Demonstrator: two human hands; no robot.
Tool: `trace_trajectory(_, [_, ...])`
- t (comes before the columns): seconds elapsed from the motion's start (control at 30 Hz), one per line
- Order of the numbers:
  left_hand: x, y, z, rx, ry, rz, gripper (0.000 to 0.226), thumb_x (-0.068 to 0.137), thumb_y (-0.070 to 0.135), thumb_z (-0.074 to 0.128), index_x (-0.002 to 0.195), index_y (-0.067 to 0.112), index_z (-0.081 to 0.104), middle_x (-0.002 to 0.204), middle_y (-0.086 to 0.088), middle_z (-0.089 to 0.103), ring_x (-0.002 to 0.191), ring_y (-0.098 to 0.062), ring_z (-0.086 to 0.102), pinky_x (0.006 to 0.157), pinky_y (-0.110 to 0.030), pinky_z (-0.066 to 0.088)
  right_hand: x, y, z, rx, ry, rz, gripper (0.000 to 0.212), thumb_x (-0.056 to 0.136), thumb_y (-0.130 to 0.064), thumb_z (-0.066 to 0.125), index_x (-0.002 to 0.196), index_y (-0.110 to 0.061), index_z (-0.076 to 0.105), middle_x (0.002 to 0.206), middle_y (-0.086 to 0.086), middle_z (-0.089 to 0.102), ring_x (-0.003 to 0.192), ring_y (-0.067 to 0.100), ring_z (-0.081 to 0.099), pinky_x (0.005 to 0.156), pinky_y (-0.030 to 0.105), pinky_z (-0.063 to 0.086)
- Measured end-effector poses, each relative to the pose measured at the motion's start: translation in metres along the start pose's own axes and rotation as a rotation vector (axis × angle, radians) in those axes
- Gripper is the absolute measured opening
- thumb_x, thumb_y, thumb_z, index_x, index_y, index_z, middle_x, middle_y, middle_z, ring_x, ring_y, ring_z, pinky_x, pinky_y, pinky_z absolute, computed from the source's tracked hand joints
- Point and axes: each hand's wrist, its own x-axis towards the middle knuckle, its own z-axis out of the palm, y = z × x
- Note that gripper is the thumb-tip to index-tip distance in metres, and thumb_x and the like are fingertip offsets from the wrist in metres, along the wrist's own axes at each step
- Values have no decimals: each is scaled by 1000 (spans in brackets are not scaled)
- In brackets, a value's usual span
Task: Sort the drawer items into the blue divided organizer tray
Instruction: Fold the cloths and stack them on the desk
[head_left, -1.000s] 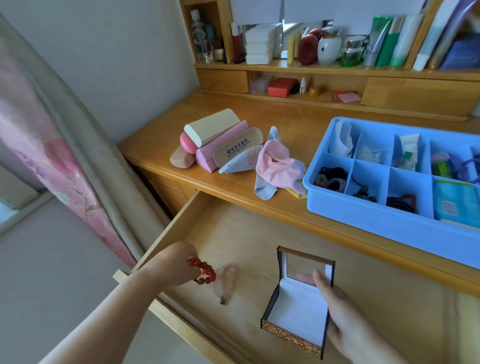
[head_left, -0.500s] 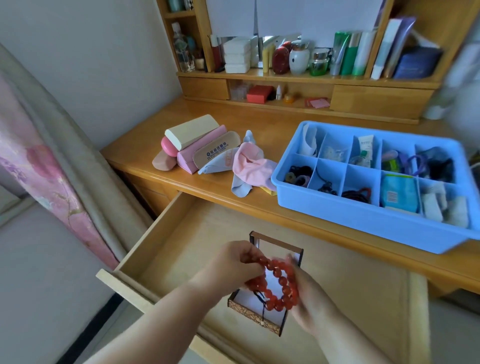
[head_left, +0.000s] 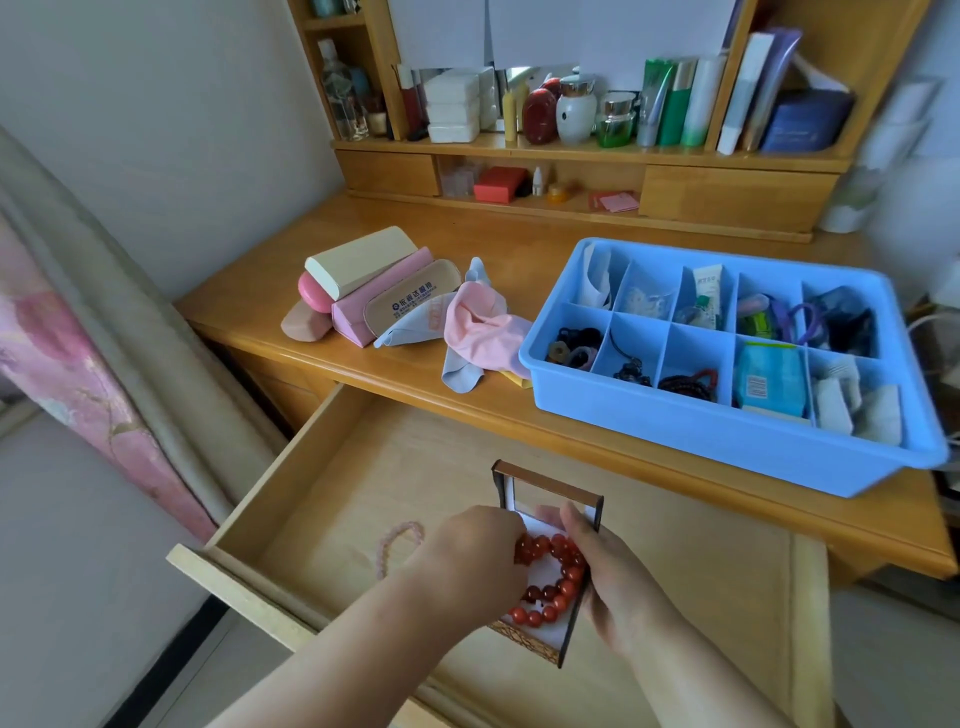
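A small dark box (head_left: 550, 496) with a white lining stands open in the open wooden drawer (head_left: 332, 467). A red bead bracelet (head_left: 553, 582) lies over its lining. My left hand (head_left: 470, 558) grips the bracelet from the left. My right hand (head_left: 618, 582) holds the box's right side, thumb on the rim. A pale pink bead bracelet (head_left: 397, 543) lies on the drawer floor to the left. The blue divided organizer tray (head_left: 727, 431) sits on the desk to the upper right, its compartments holding hair ties, cords, packets and tubes.
Several glasses cases (head_left: 363, 286) and pink and grey cloths (head_left: 478, 327) lie on the desk left of the tray. A shelf unit (head_left: 571, 150) with bottles and boxes stands at the back. A curtain (head_left: 78, 338) hangs on the left.
My left hand carried the red bracelet from the drawer's left side to the box and lowered it onto the lining. The pink bracelet now shows on the drawer floor. The camera shifted.
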Motion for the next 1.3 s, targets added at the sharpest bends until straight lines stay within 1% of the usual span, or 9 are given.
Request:
trace_trajectory(0.07, [-5,-8,3,-112,157,105,29,89,15,47,115,19,61,115,8,57,100,-10,57,76,-16,47,2,0,-3,9,6,7,45,72,-47,67,105,-17,71,105,12,72,98,28,69,86,39,52])
trace_trajectory(0.2, [-13,-18,12,-219,277,415,29,88,18,54,114,21,66,116,9,63,108,-2,44,78,9,25,3,1,-7,120,-39,51,23,78,-20,63,98,-15,75,105,18,71,93,30,70,75,35,55])
trace_trajectory(0.4, [-15,-36,30,-309,306,455,32,86,15,59,116,19,68,121,10,61,112,1,52,93,2,26,3,0,0,10,19,0,31,79,4,63,101,-15,71,102,15,72,91,28,67,76,35,53])
trace_trajectory(0.5, [-12,-48,37,-452,451,386,27,87,7,59,110,19,68,114,14,63,105,6,56,89,-2,36,6,-1,0,38,18,14,23,72,-16,71,95,-18,75,103,15,72,96,31,66,85,41,52])
trace_trajectory(0.6, [1,-81,42,-555,610,44,26,90,3,57,101,26,65,101,15,63,89,3,60,82,-18,52,10,-3,-3,18,-21,43,24,73,-23,73,96,-21,76,103,8,73,94,27,69,80,36,51])
trace_trajectory(0.83, [40,-140,66,-142,3,-545,35,91,20,50,125,10,49,123,-7,47,106,-24,57,86,-31,49,18,11,-9,-3,77,103,39,64,-45,74,99,-26,75,100,4,74,98,27,67,85,39,52])
trace_trajectory(1.0, [42,-134,69,-150,-1,-403,15,91,13,39,89,17,53,85,1,58,75,-18,56,67,-31,49,18,6,-12,13,65,69,33,69,-41,73,98,-25,75,102,7,73,93,24,70,77,33,54])
trace_trajectory(1.17, [15,-104,31,-519,217,-153,13,90,16,53,83,25,57,71,3,68,66,-13,65,62,-33,55,14,4,-12,57,45,47,37,70,-40,75,103,-23,73,105,4,73,97,22,69,77,31,54])
trace_trajectory(1.3, [-4,-65,-6,-840,121,-31,10,90,13,58,85,20,63,71,1,71,62,-12,69,60,-27,58,8,5,-7,55,57,19,30,75,-39,70,100,-24,74,105,6,73,95,22,70,75,32,53])
